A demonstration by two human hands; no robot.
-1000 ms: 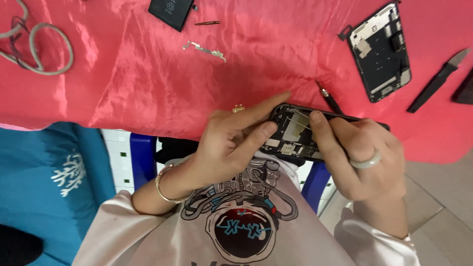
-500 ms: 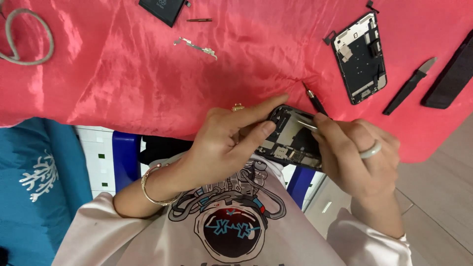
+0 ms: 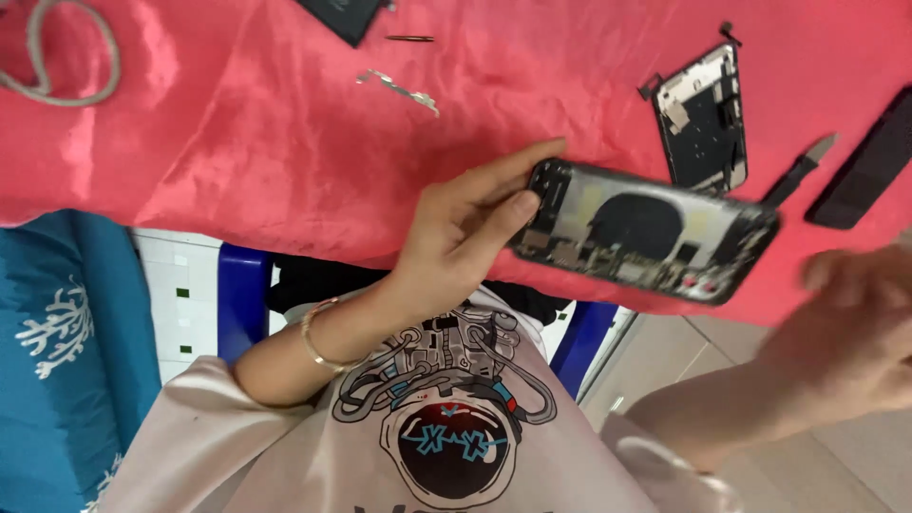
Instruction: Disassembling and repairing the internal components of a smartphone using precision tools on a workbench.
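My left hand (image 3: 465,237), with a thin bangle on its wrist, grips one end of an opened black phone housing (image 3: 646,233). The housing is lifted over the near edge of the red cloth (image 3: 237,142), with its inner parts facing me. My right hand (image 3: 855,332) is off the phone, low at the right and blurred by motion. Its fingers look curled, and I cannot make out whether anything is in them.
On the cloth lie a detached phone screen assembly (image 3: 703,119), a black pry tool (image 3: 798,171), a black slab (image 3: 869,161), a small metal bracket (image 3: 399,90), a thin pin (image 3: 410,39), a dark flat part (image 3: 342,14) and a grey cable (image 3: 57,66). A blue chair (image 3: 242,294) shows below.
My right hand has come off the phone housing and swung down to the right. My left hand has lifted and turned the housing so its inside shows.
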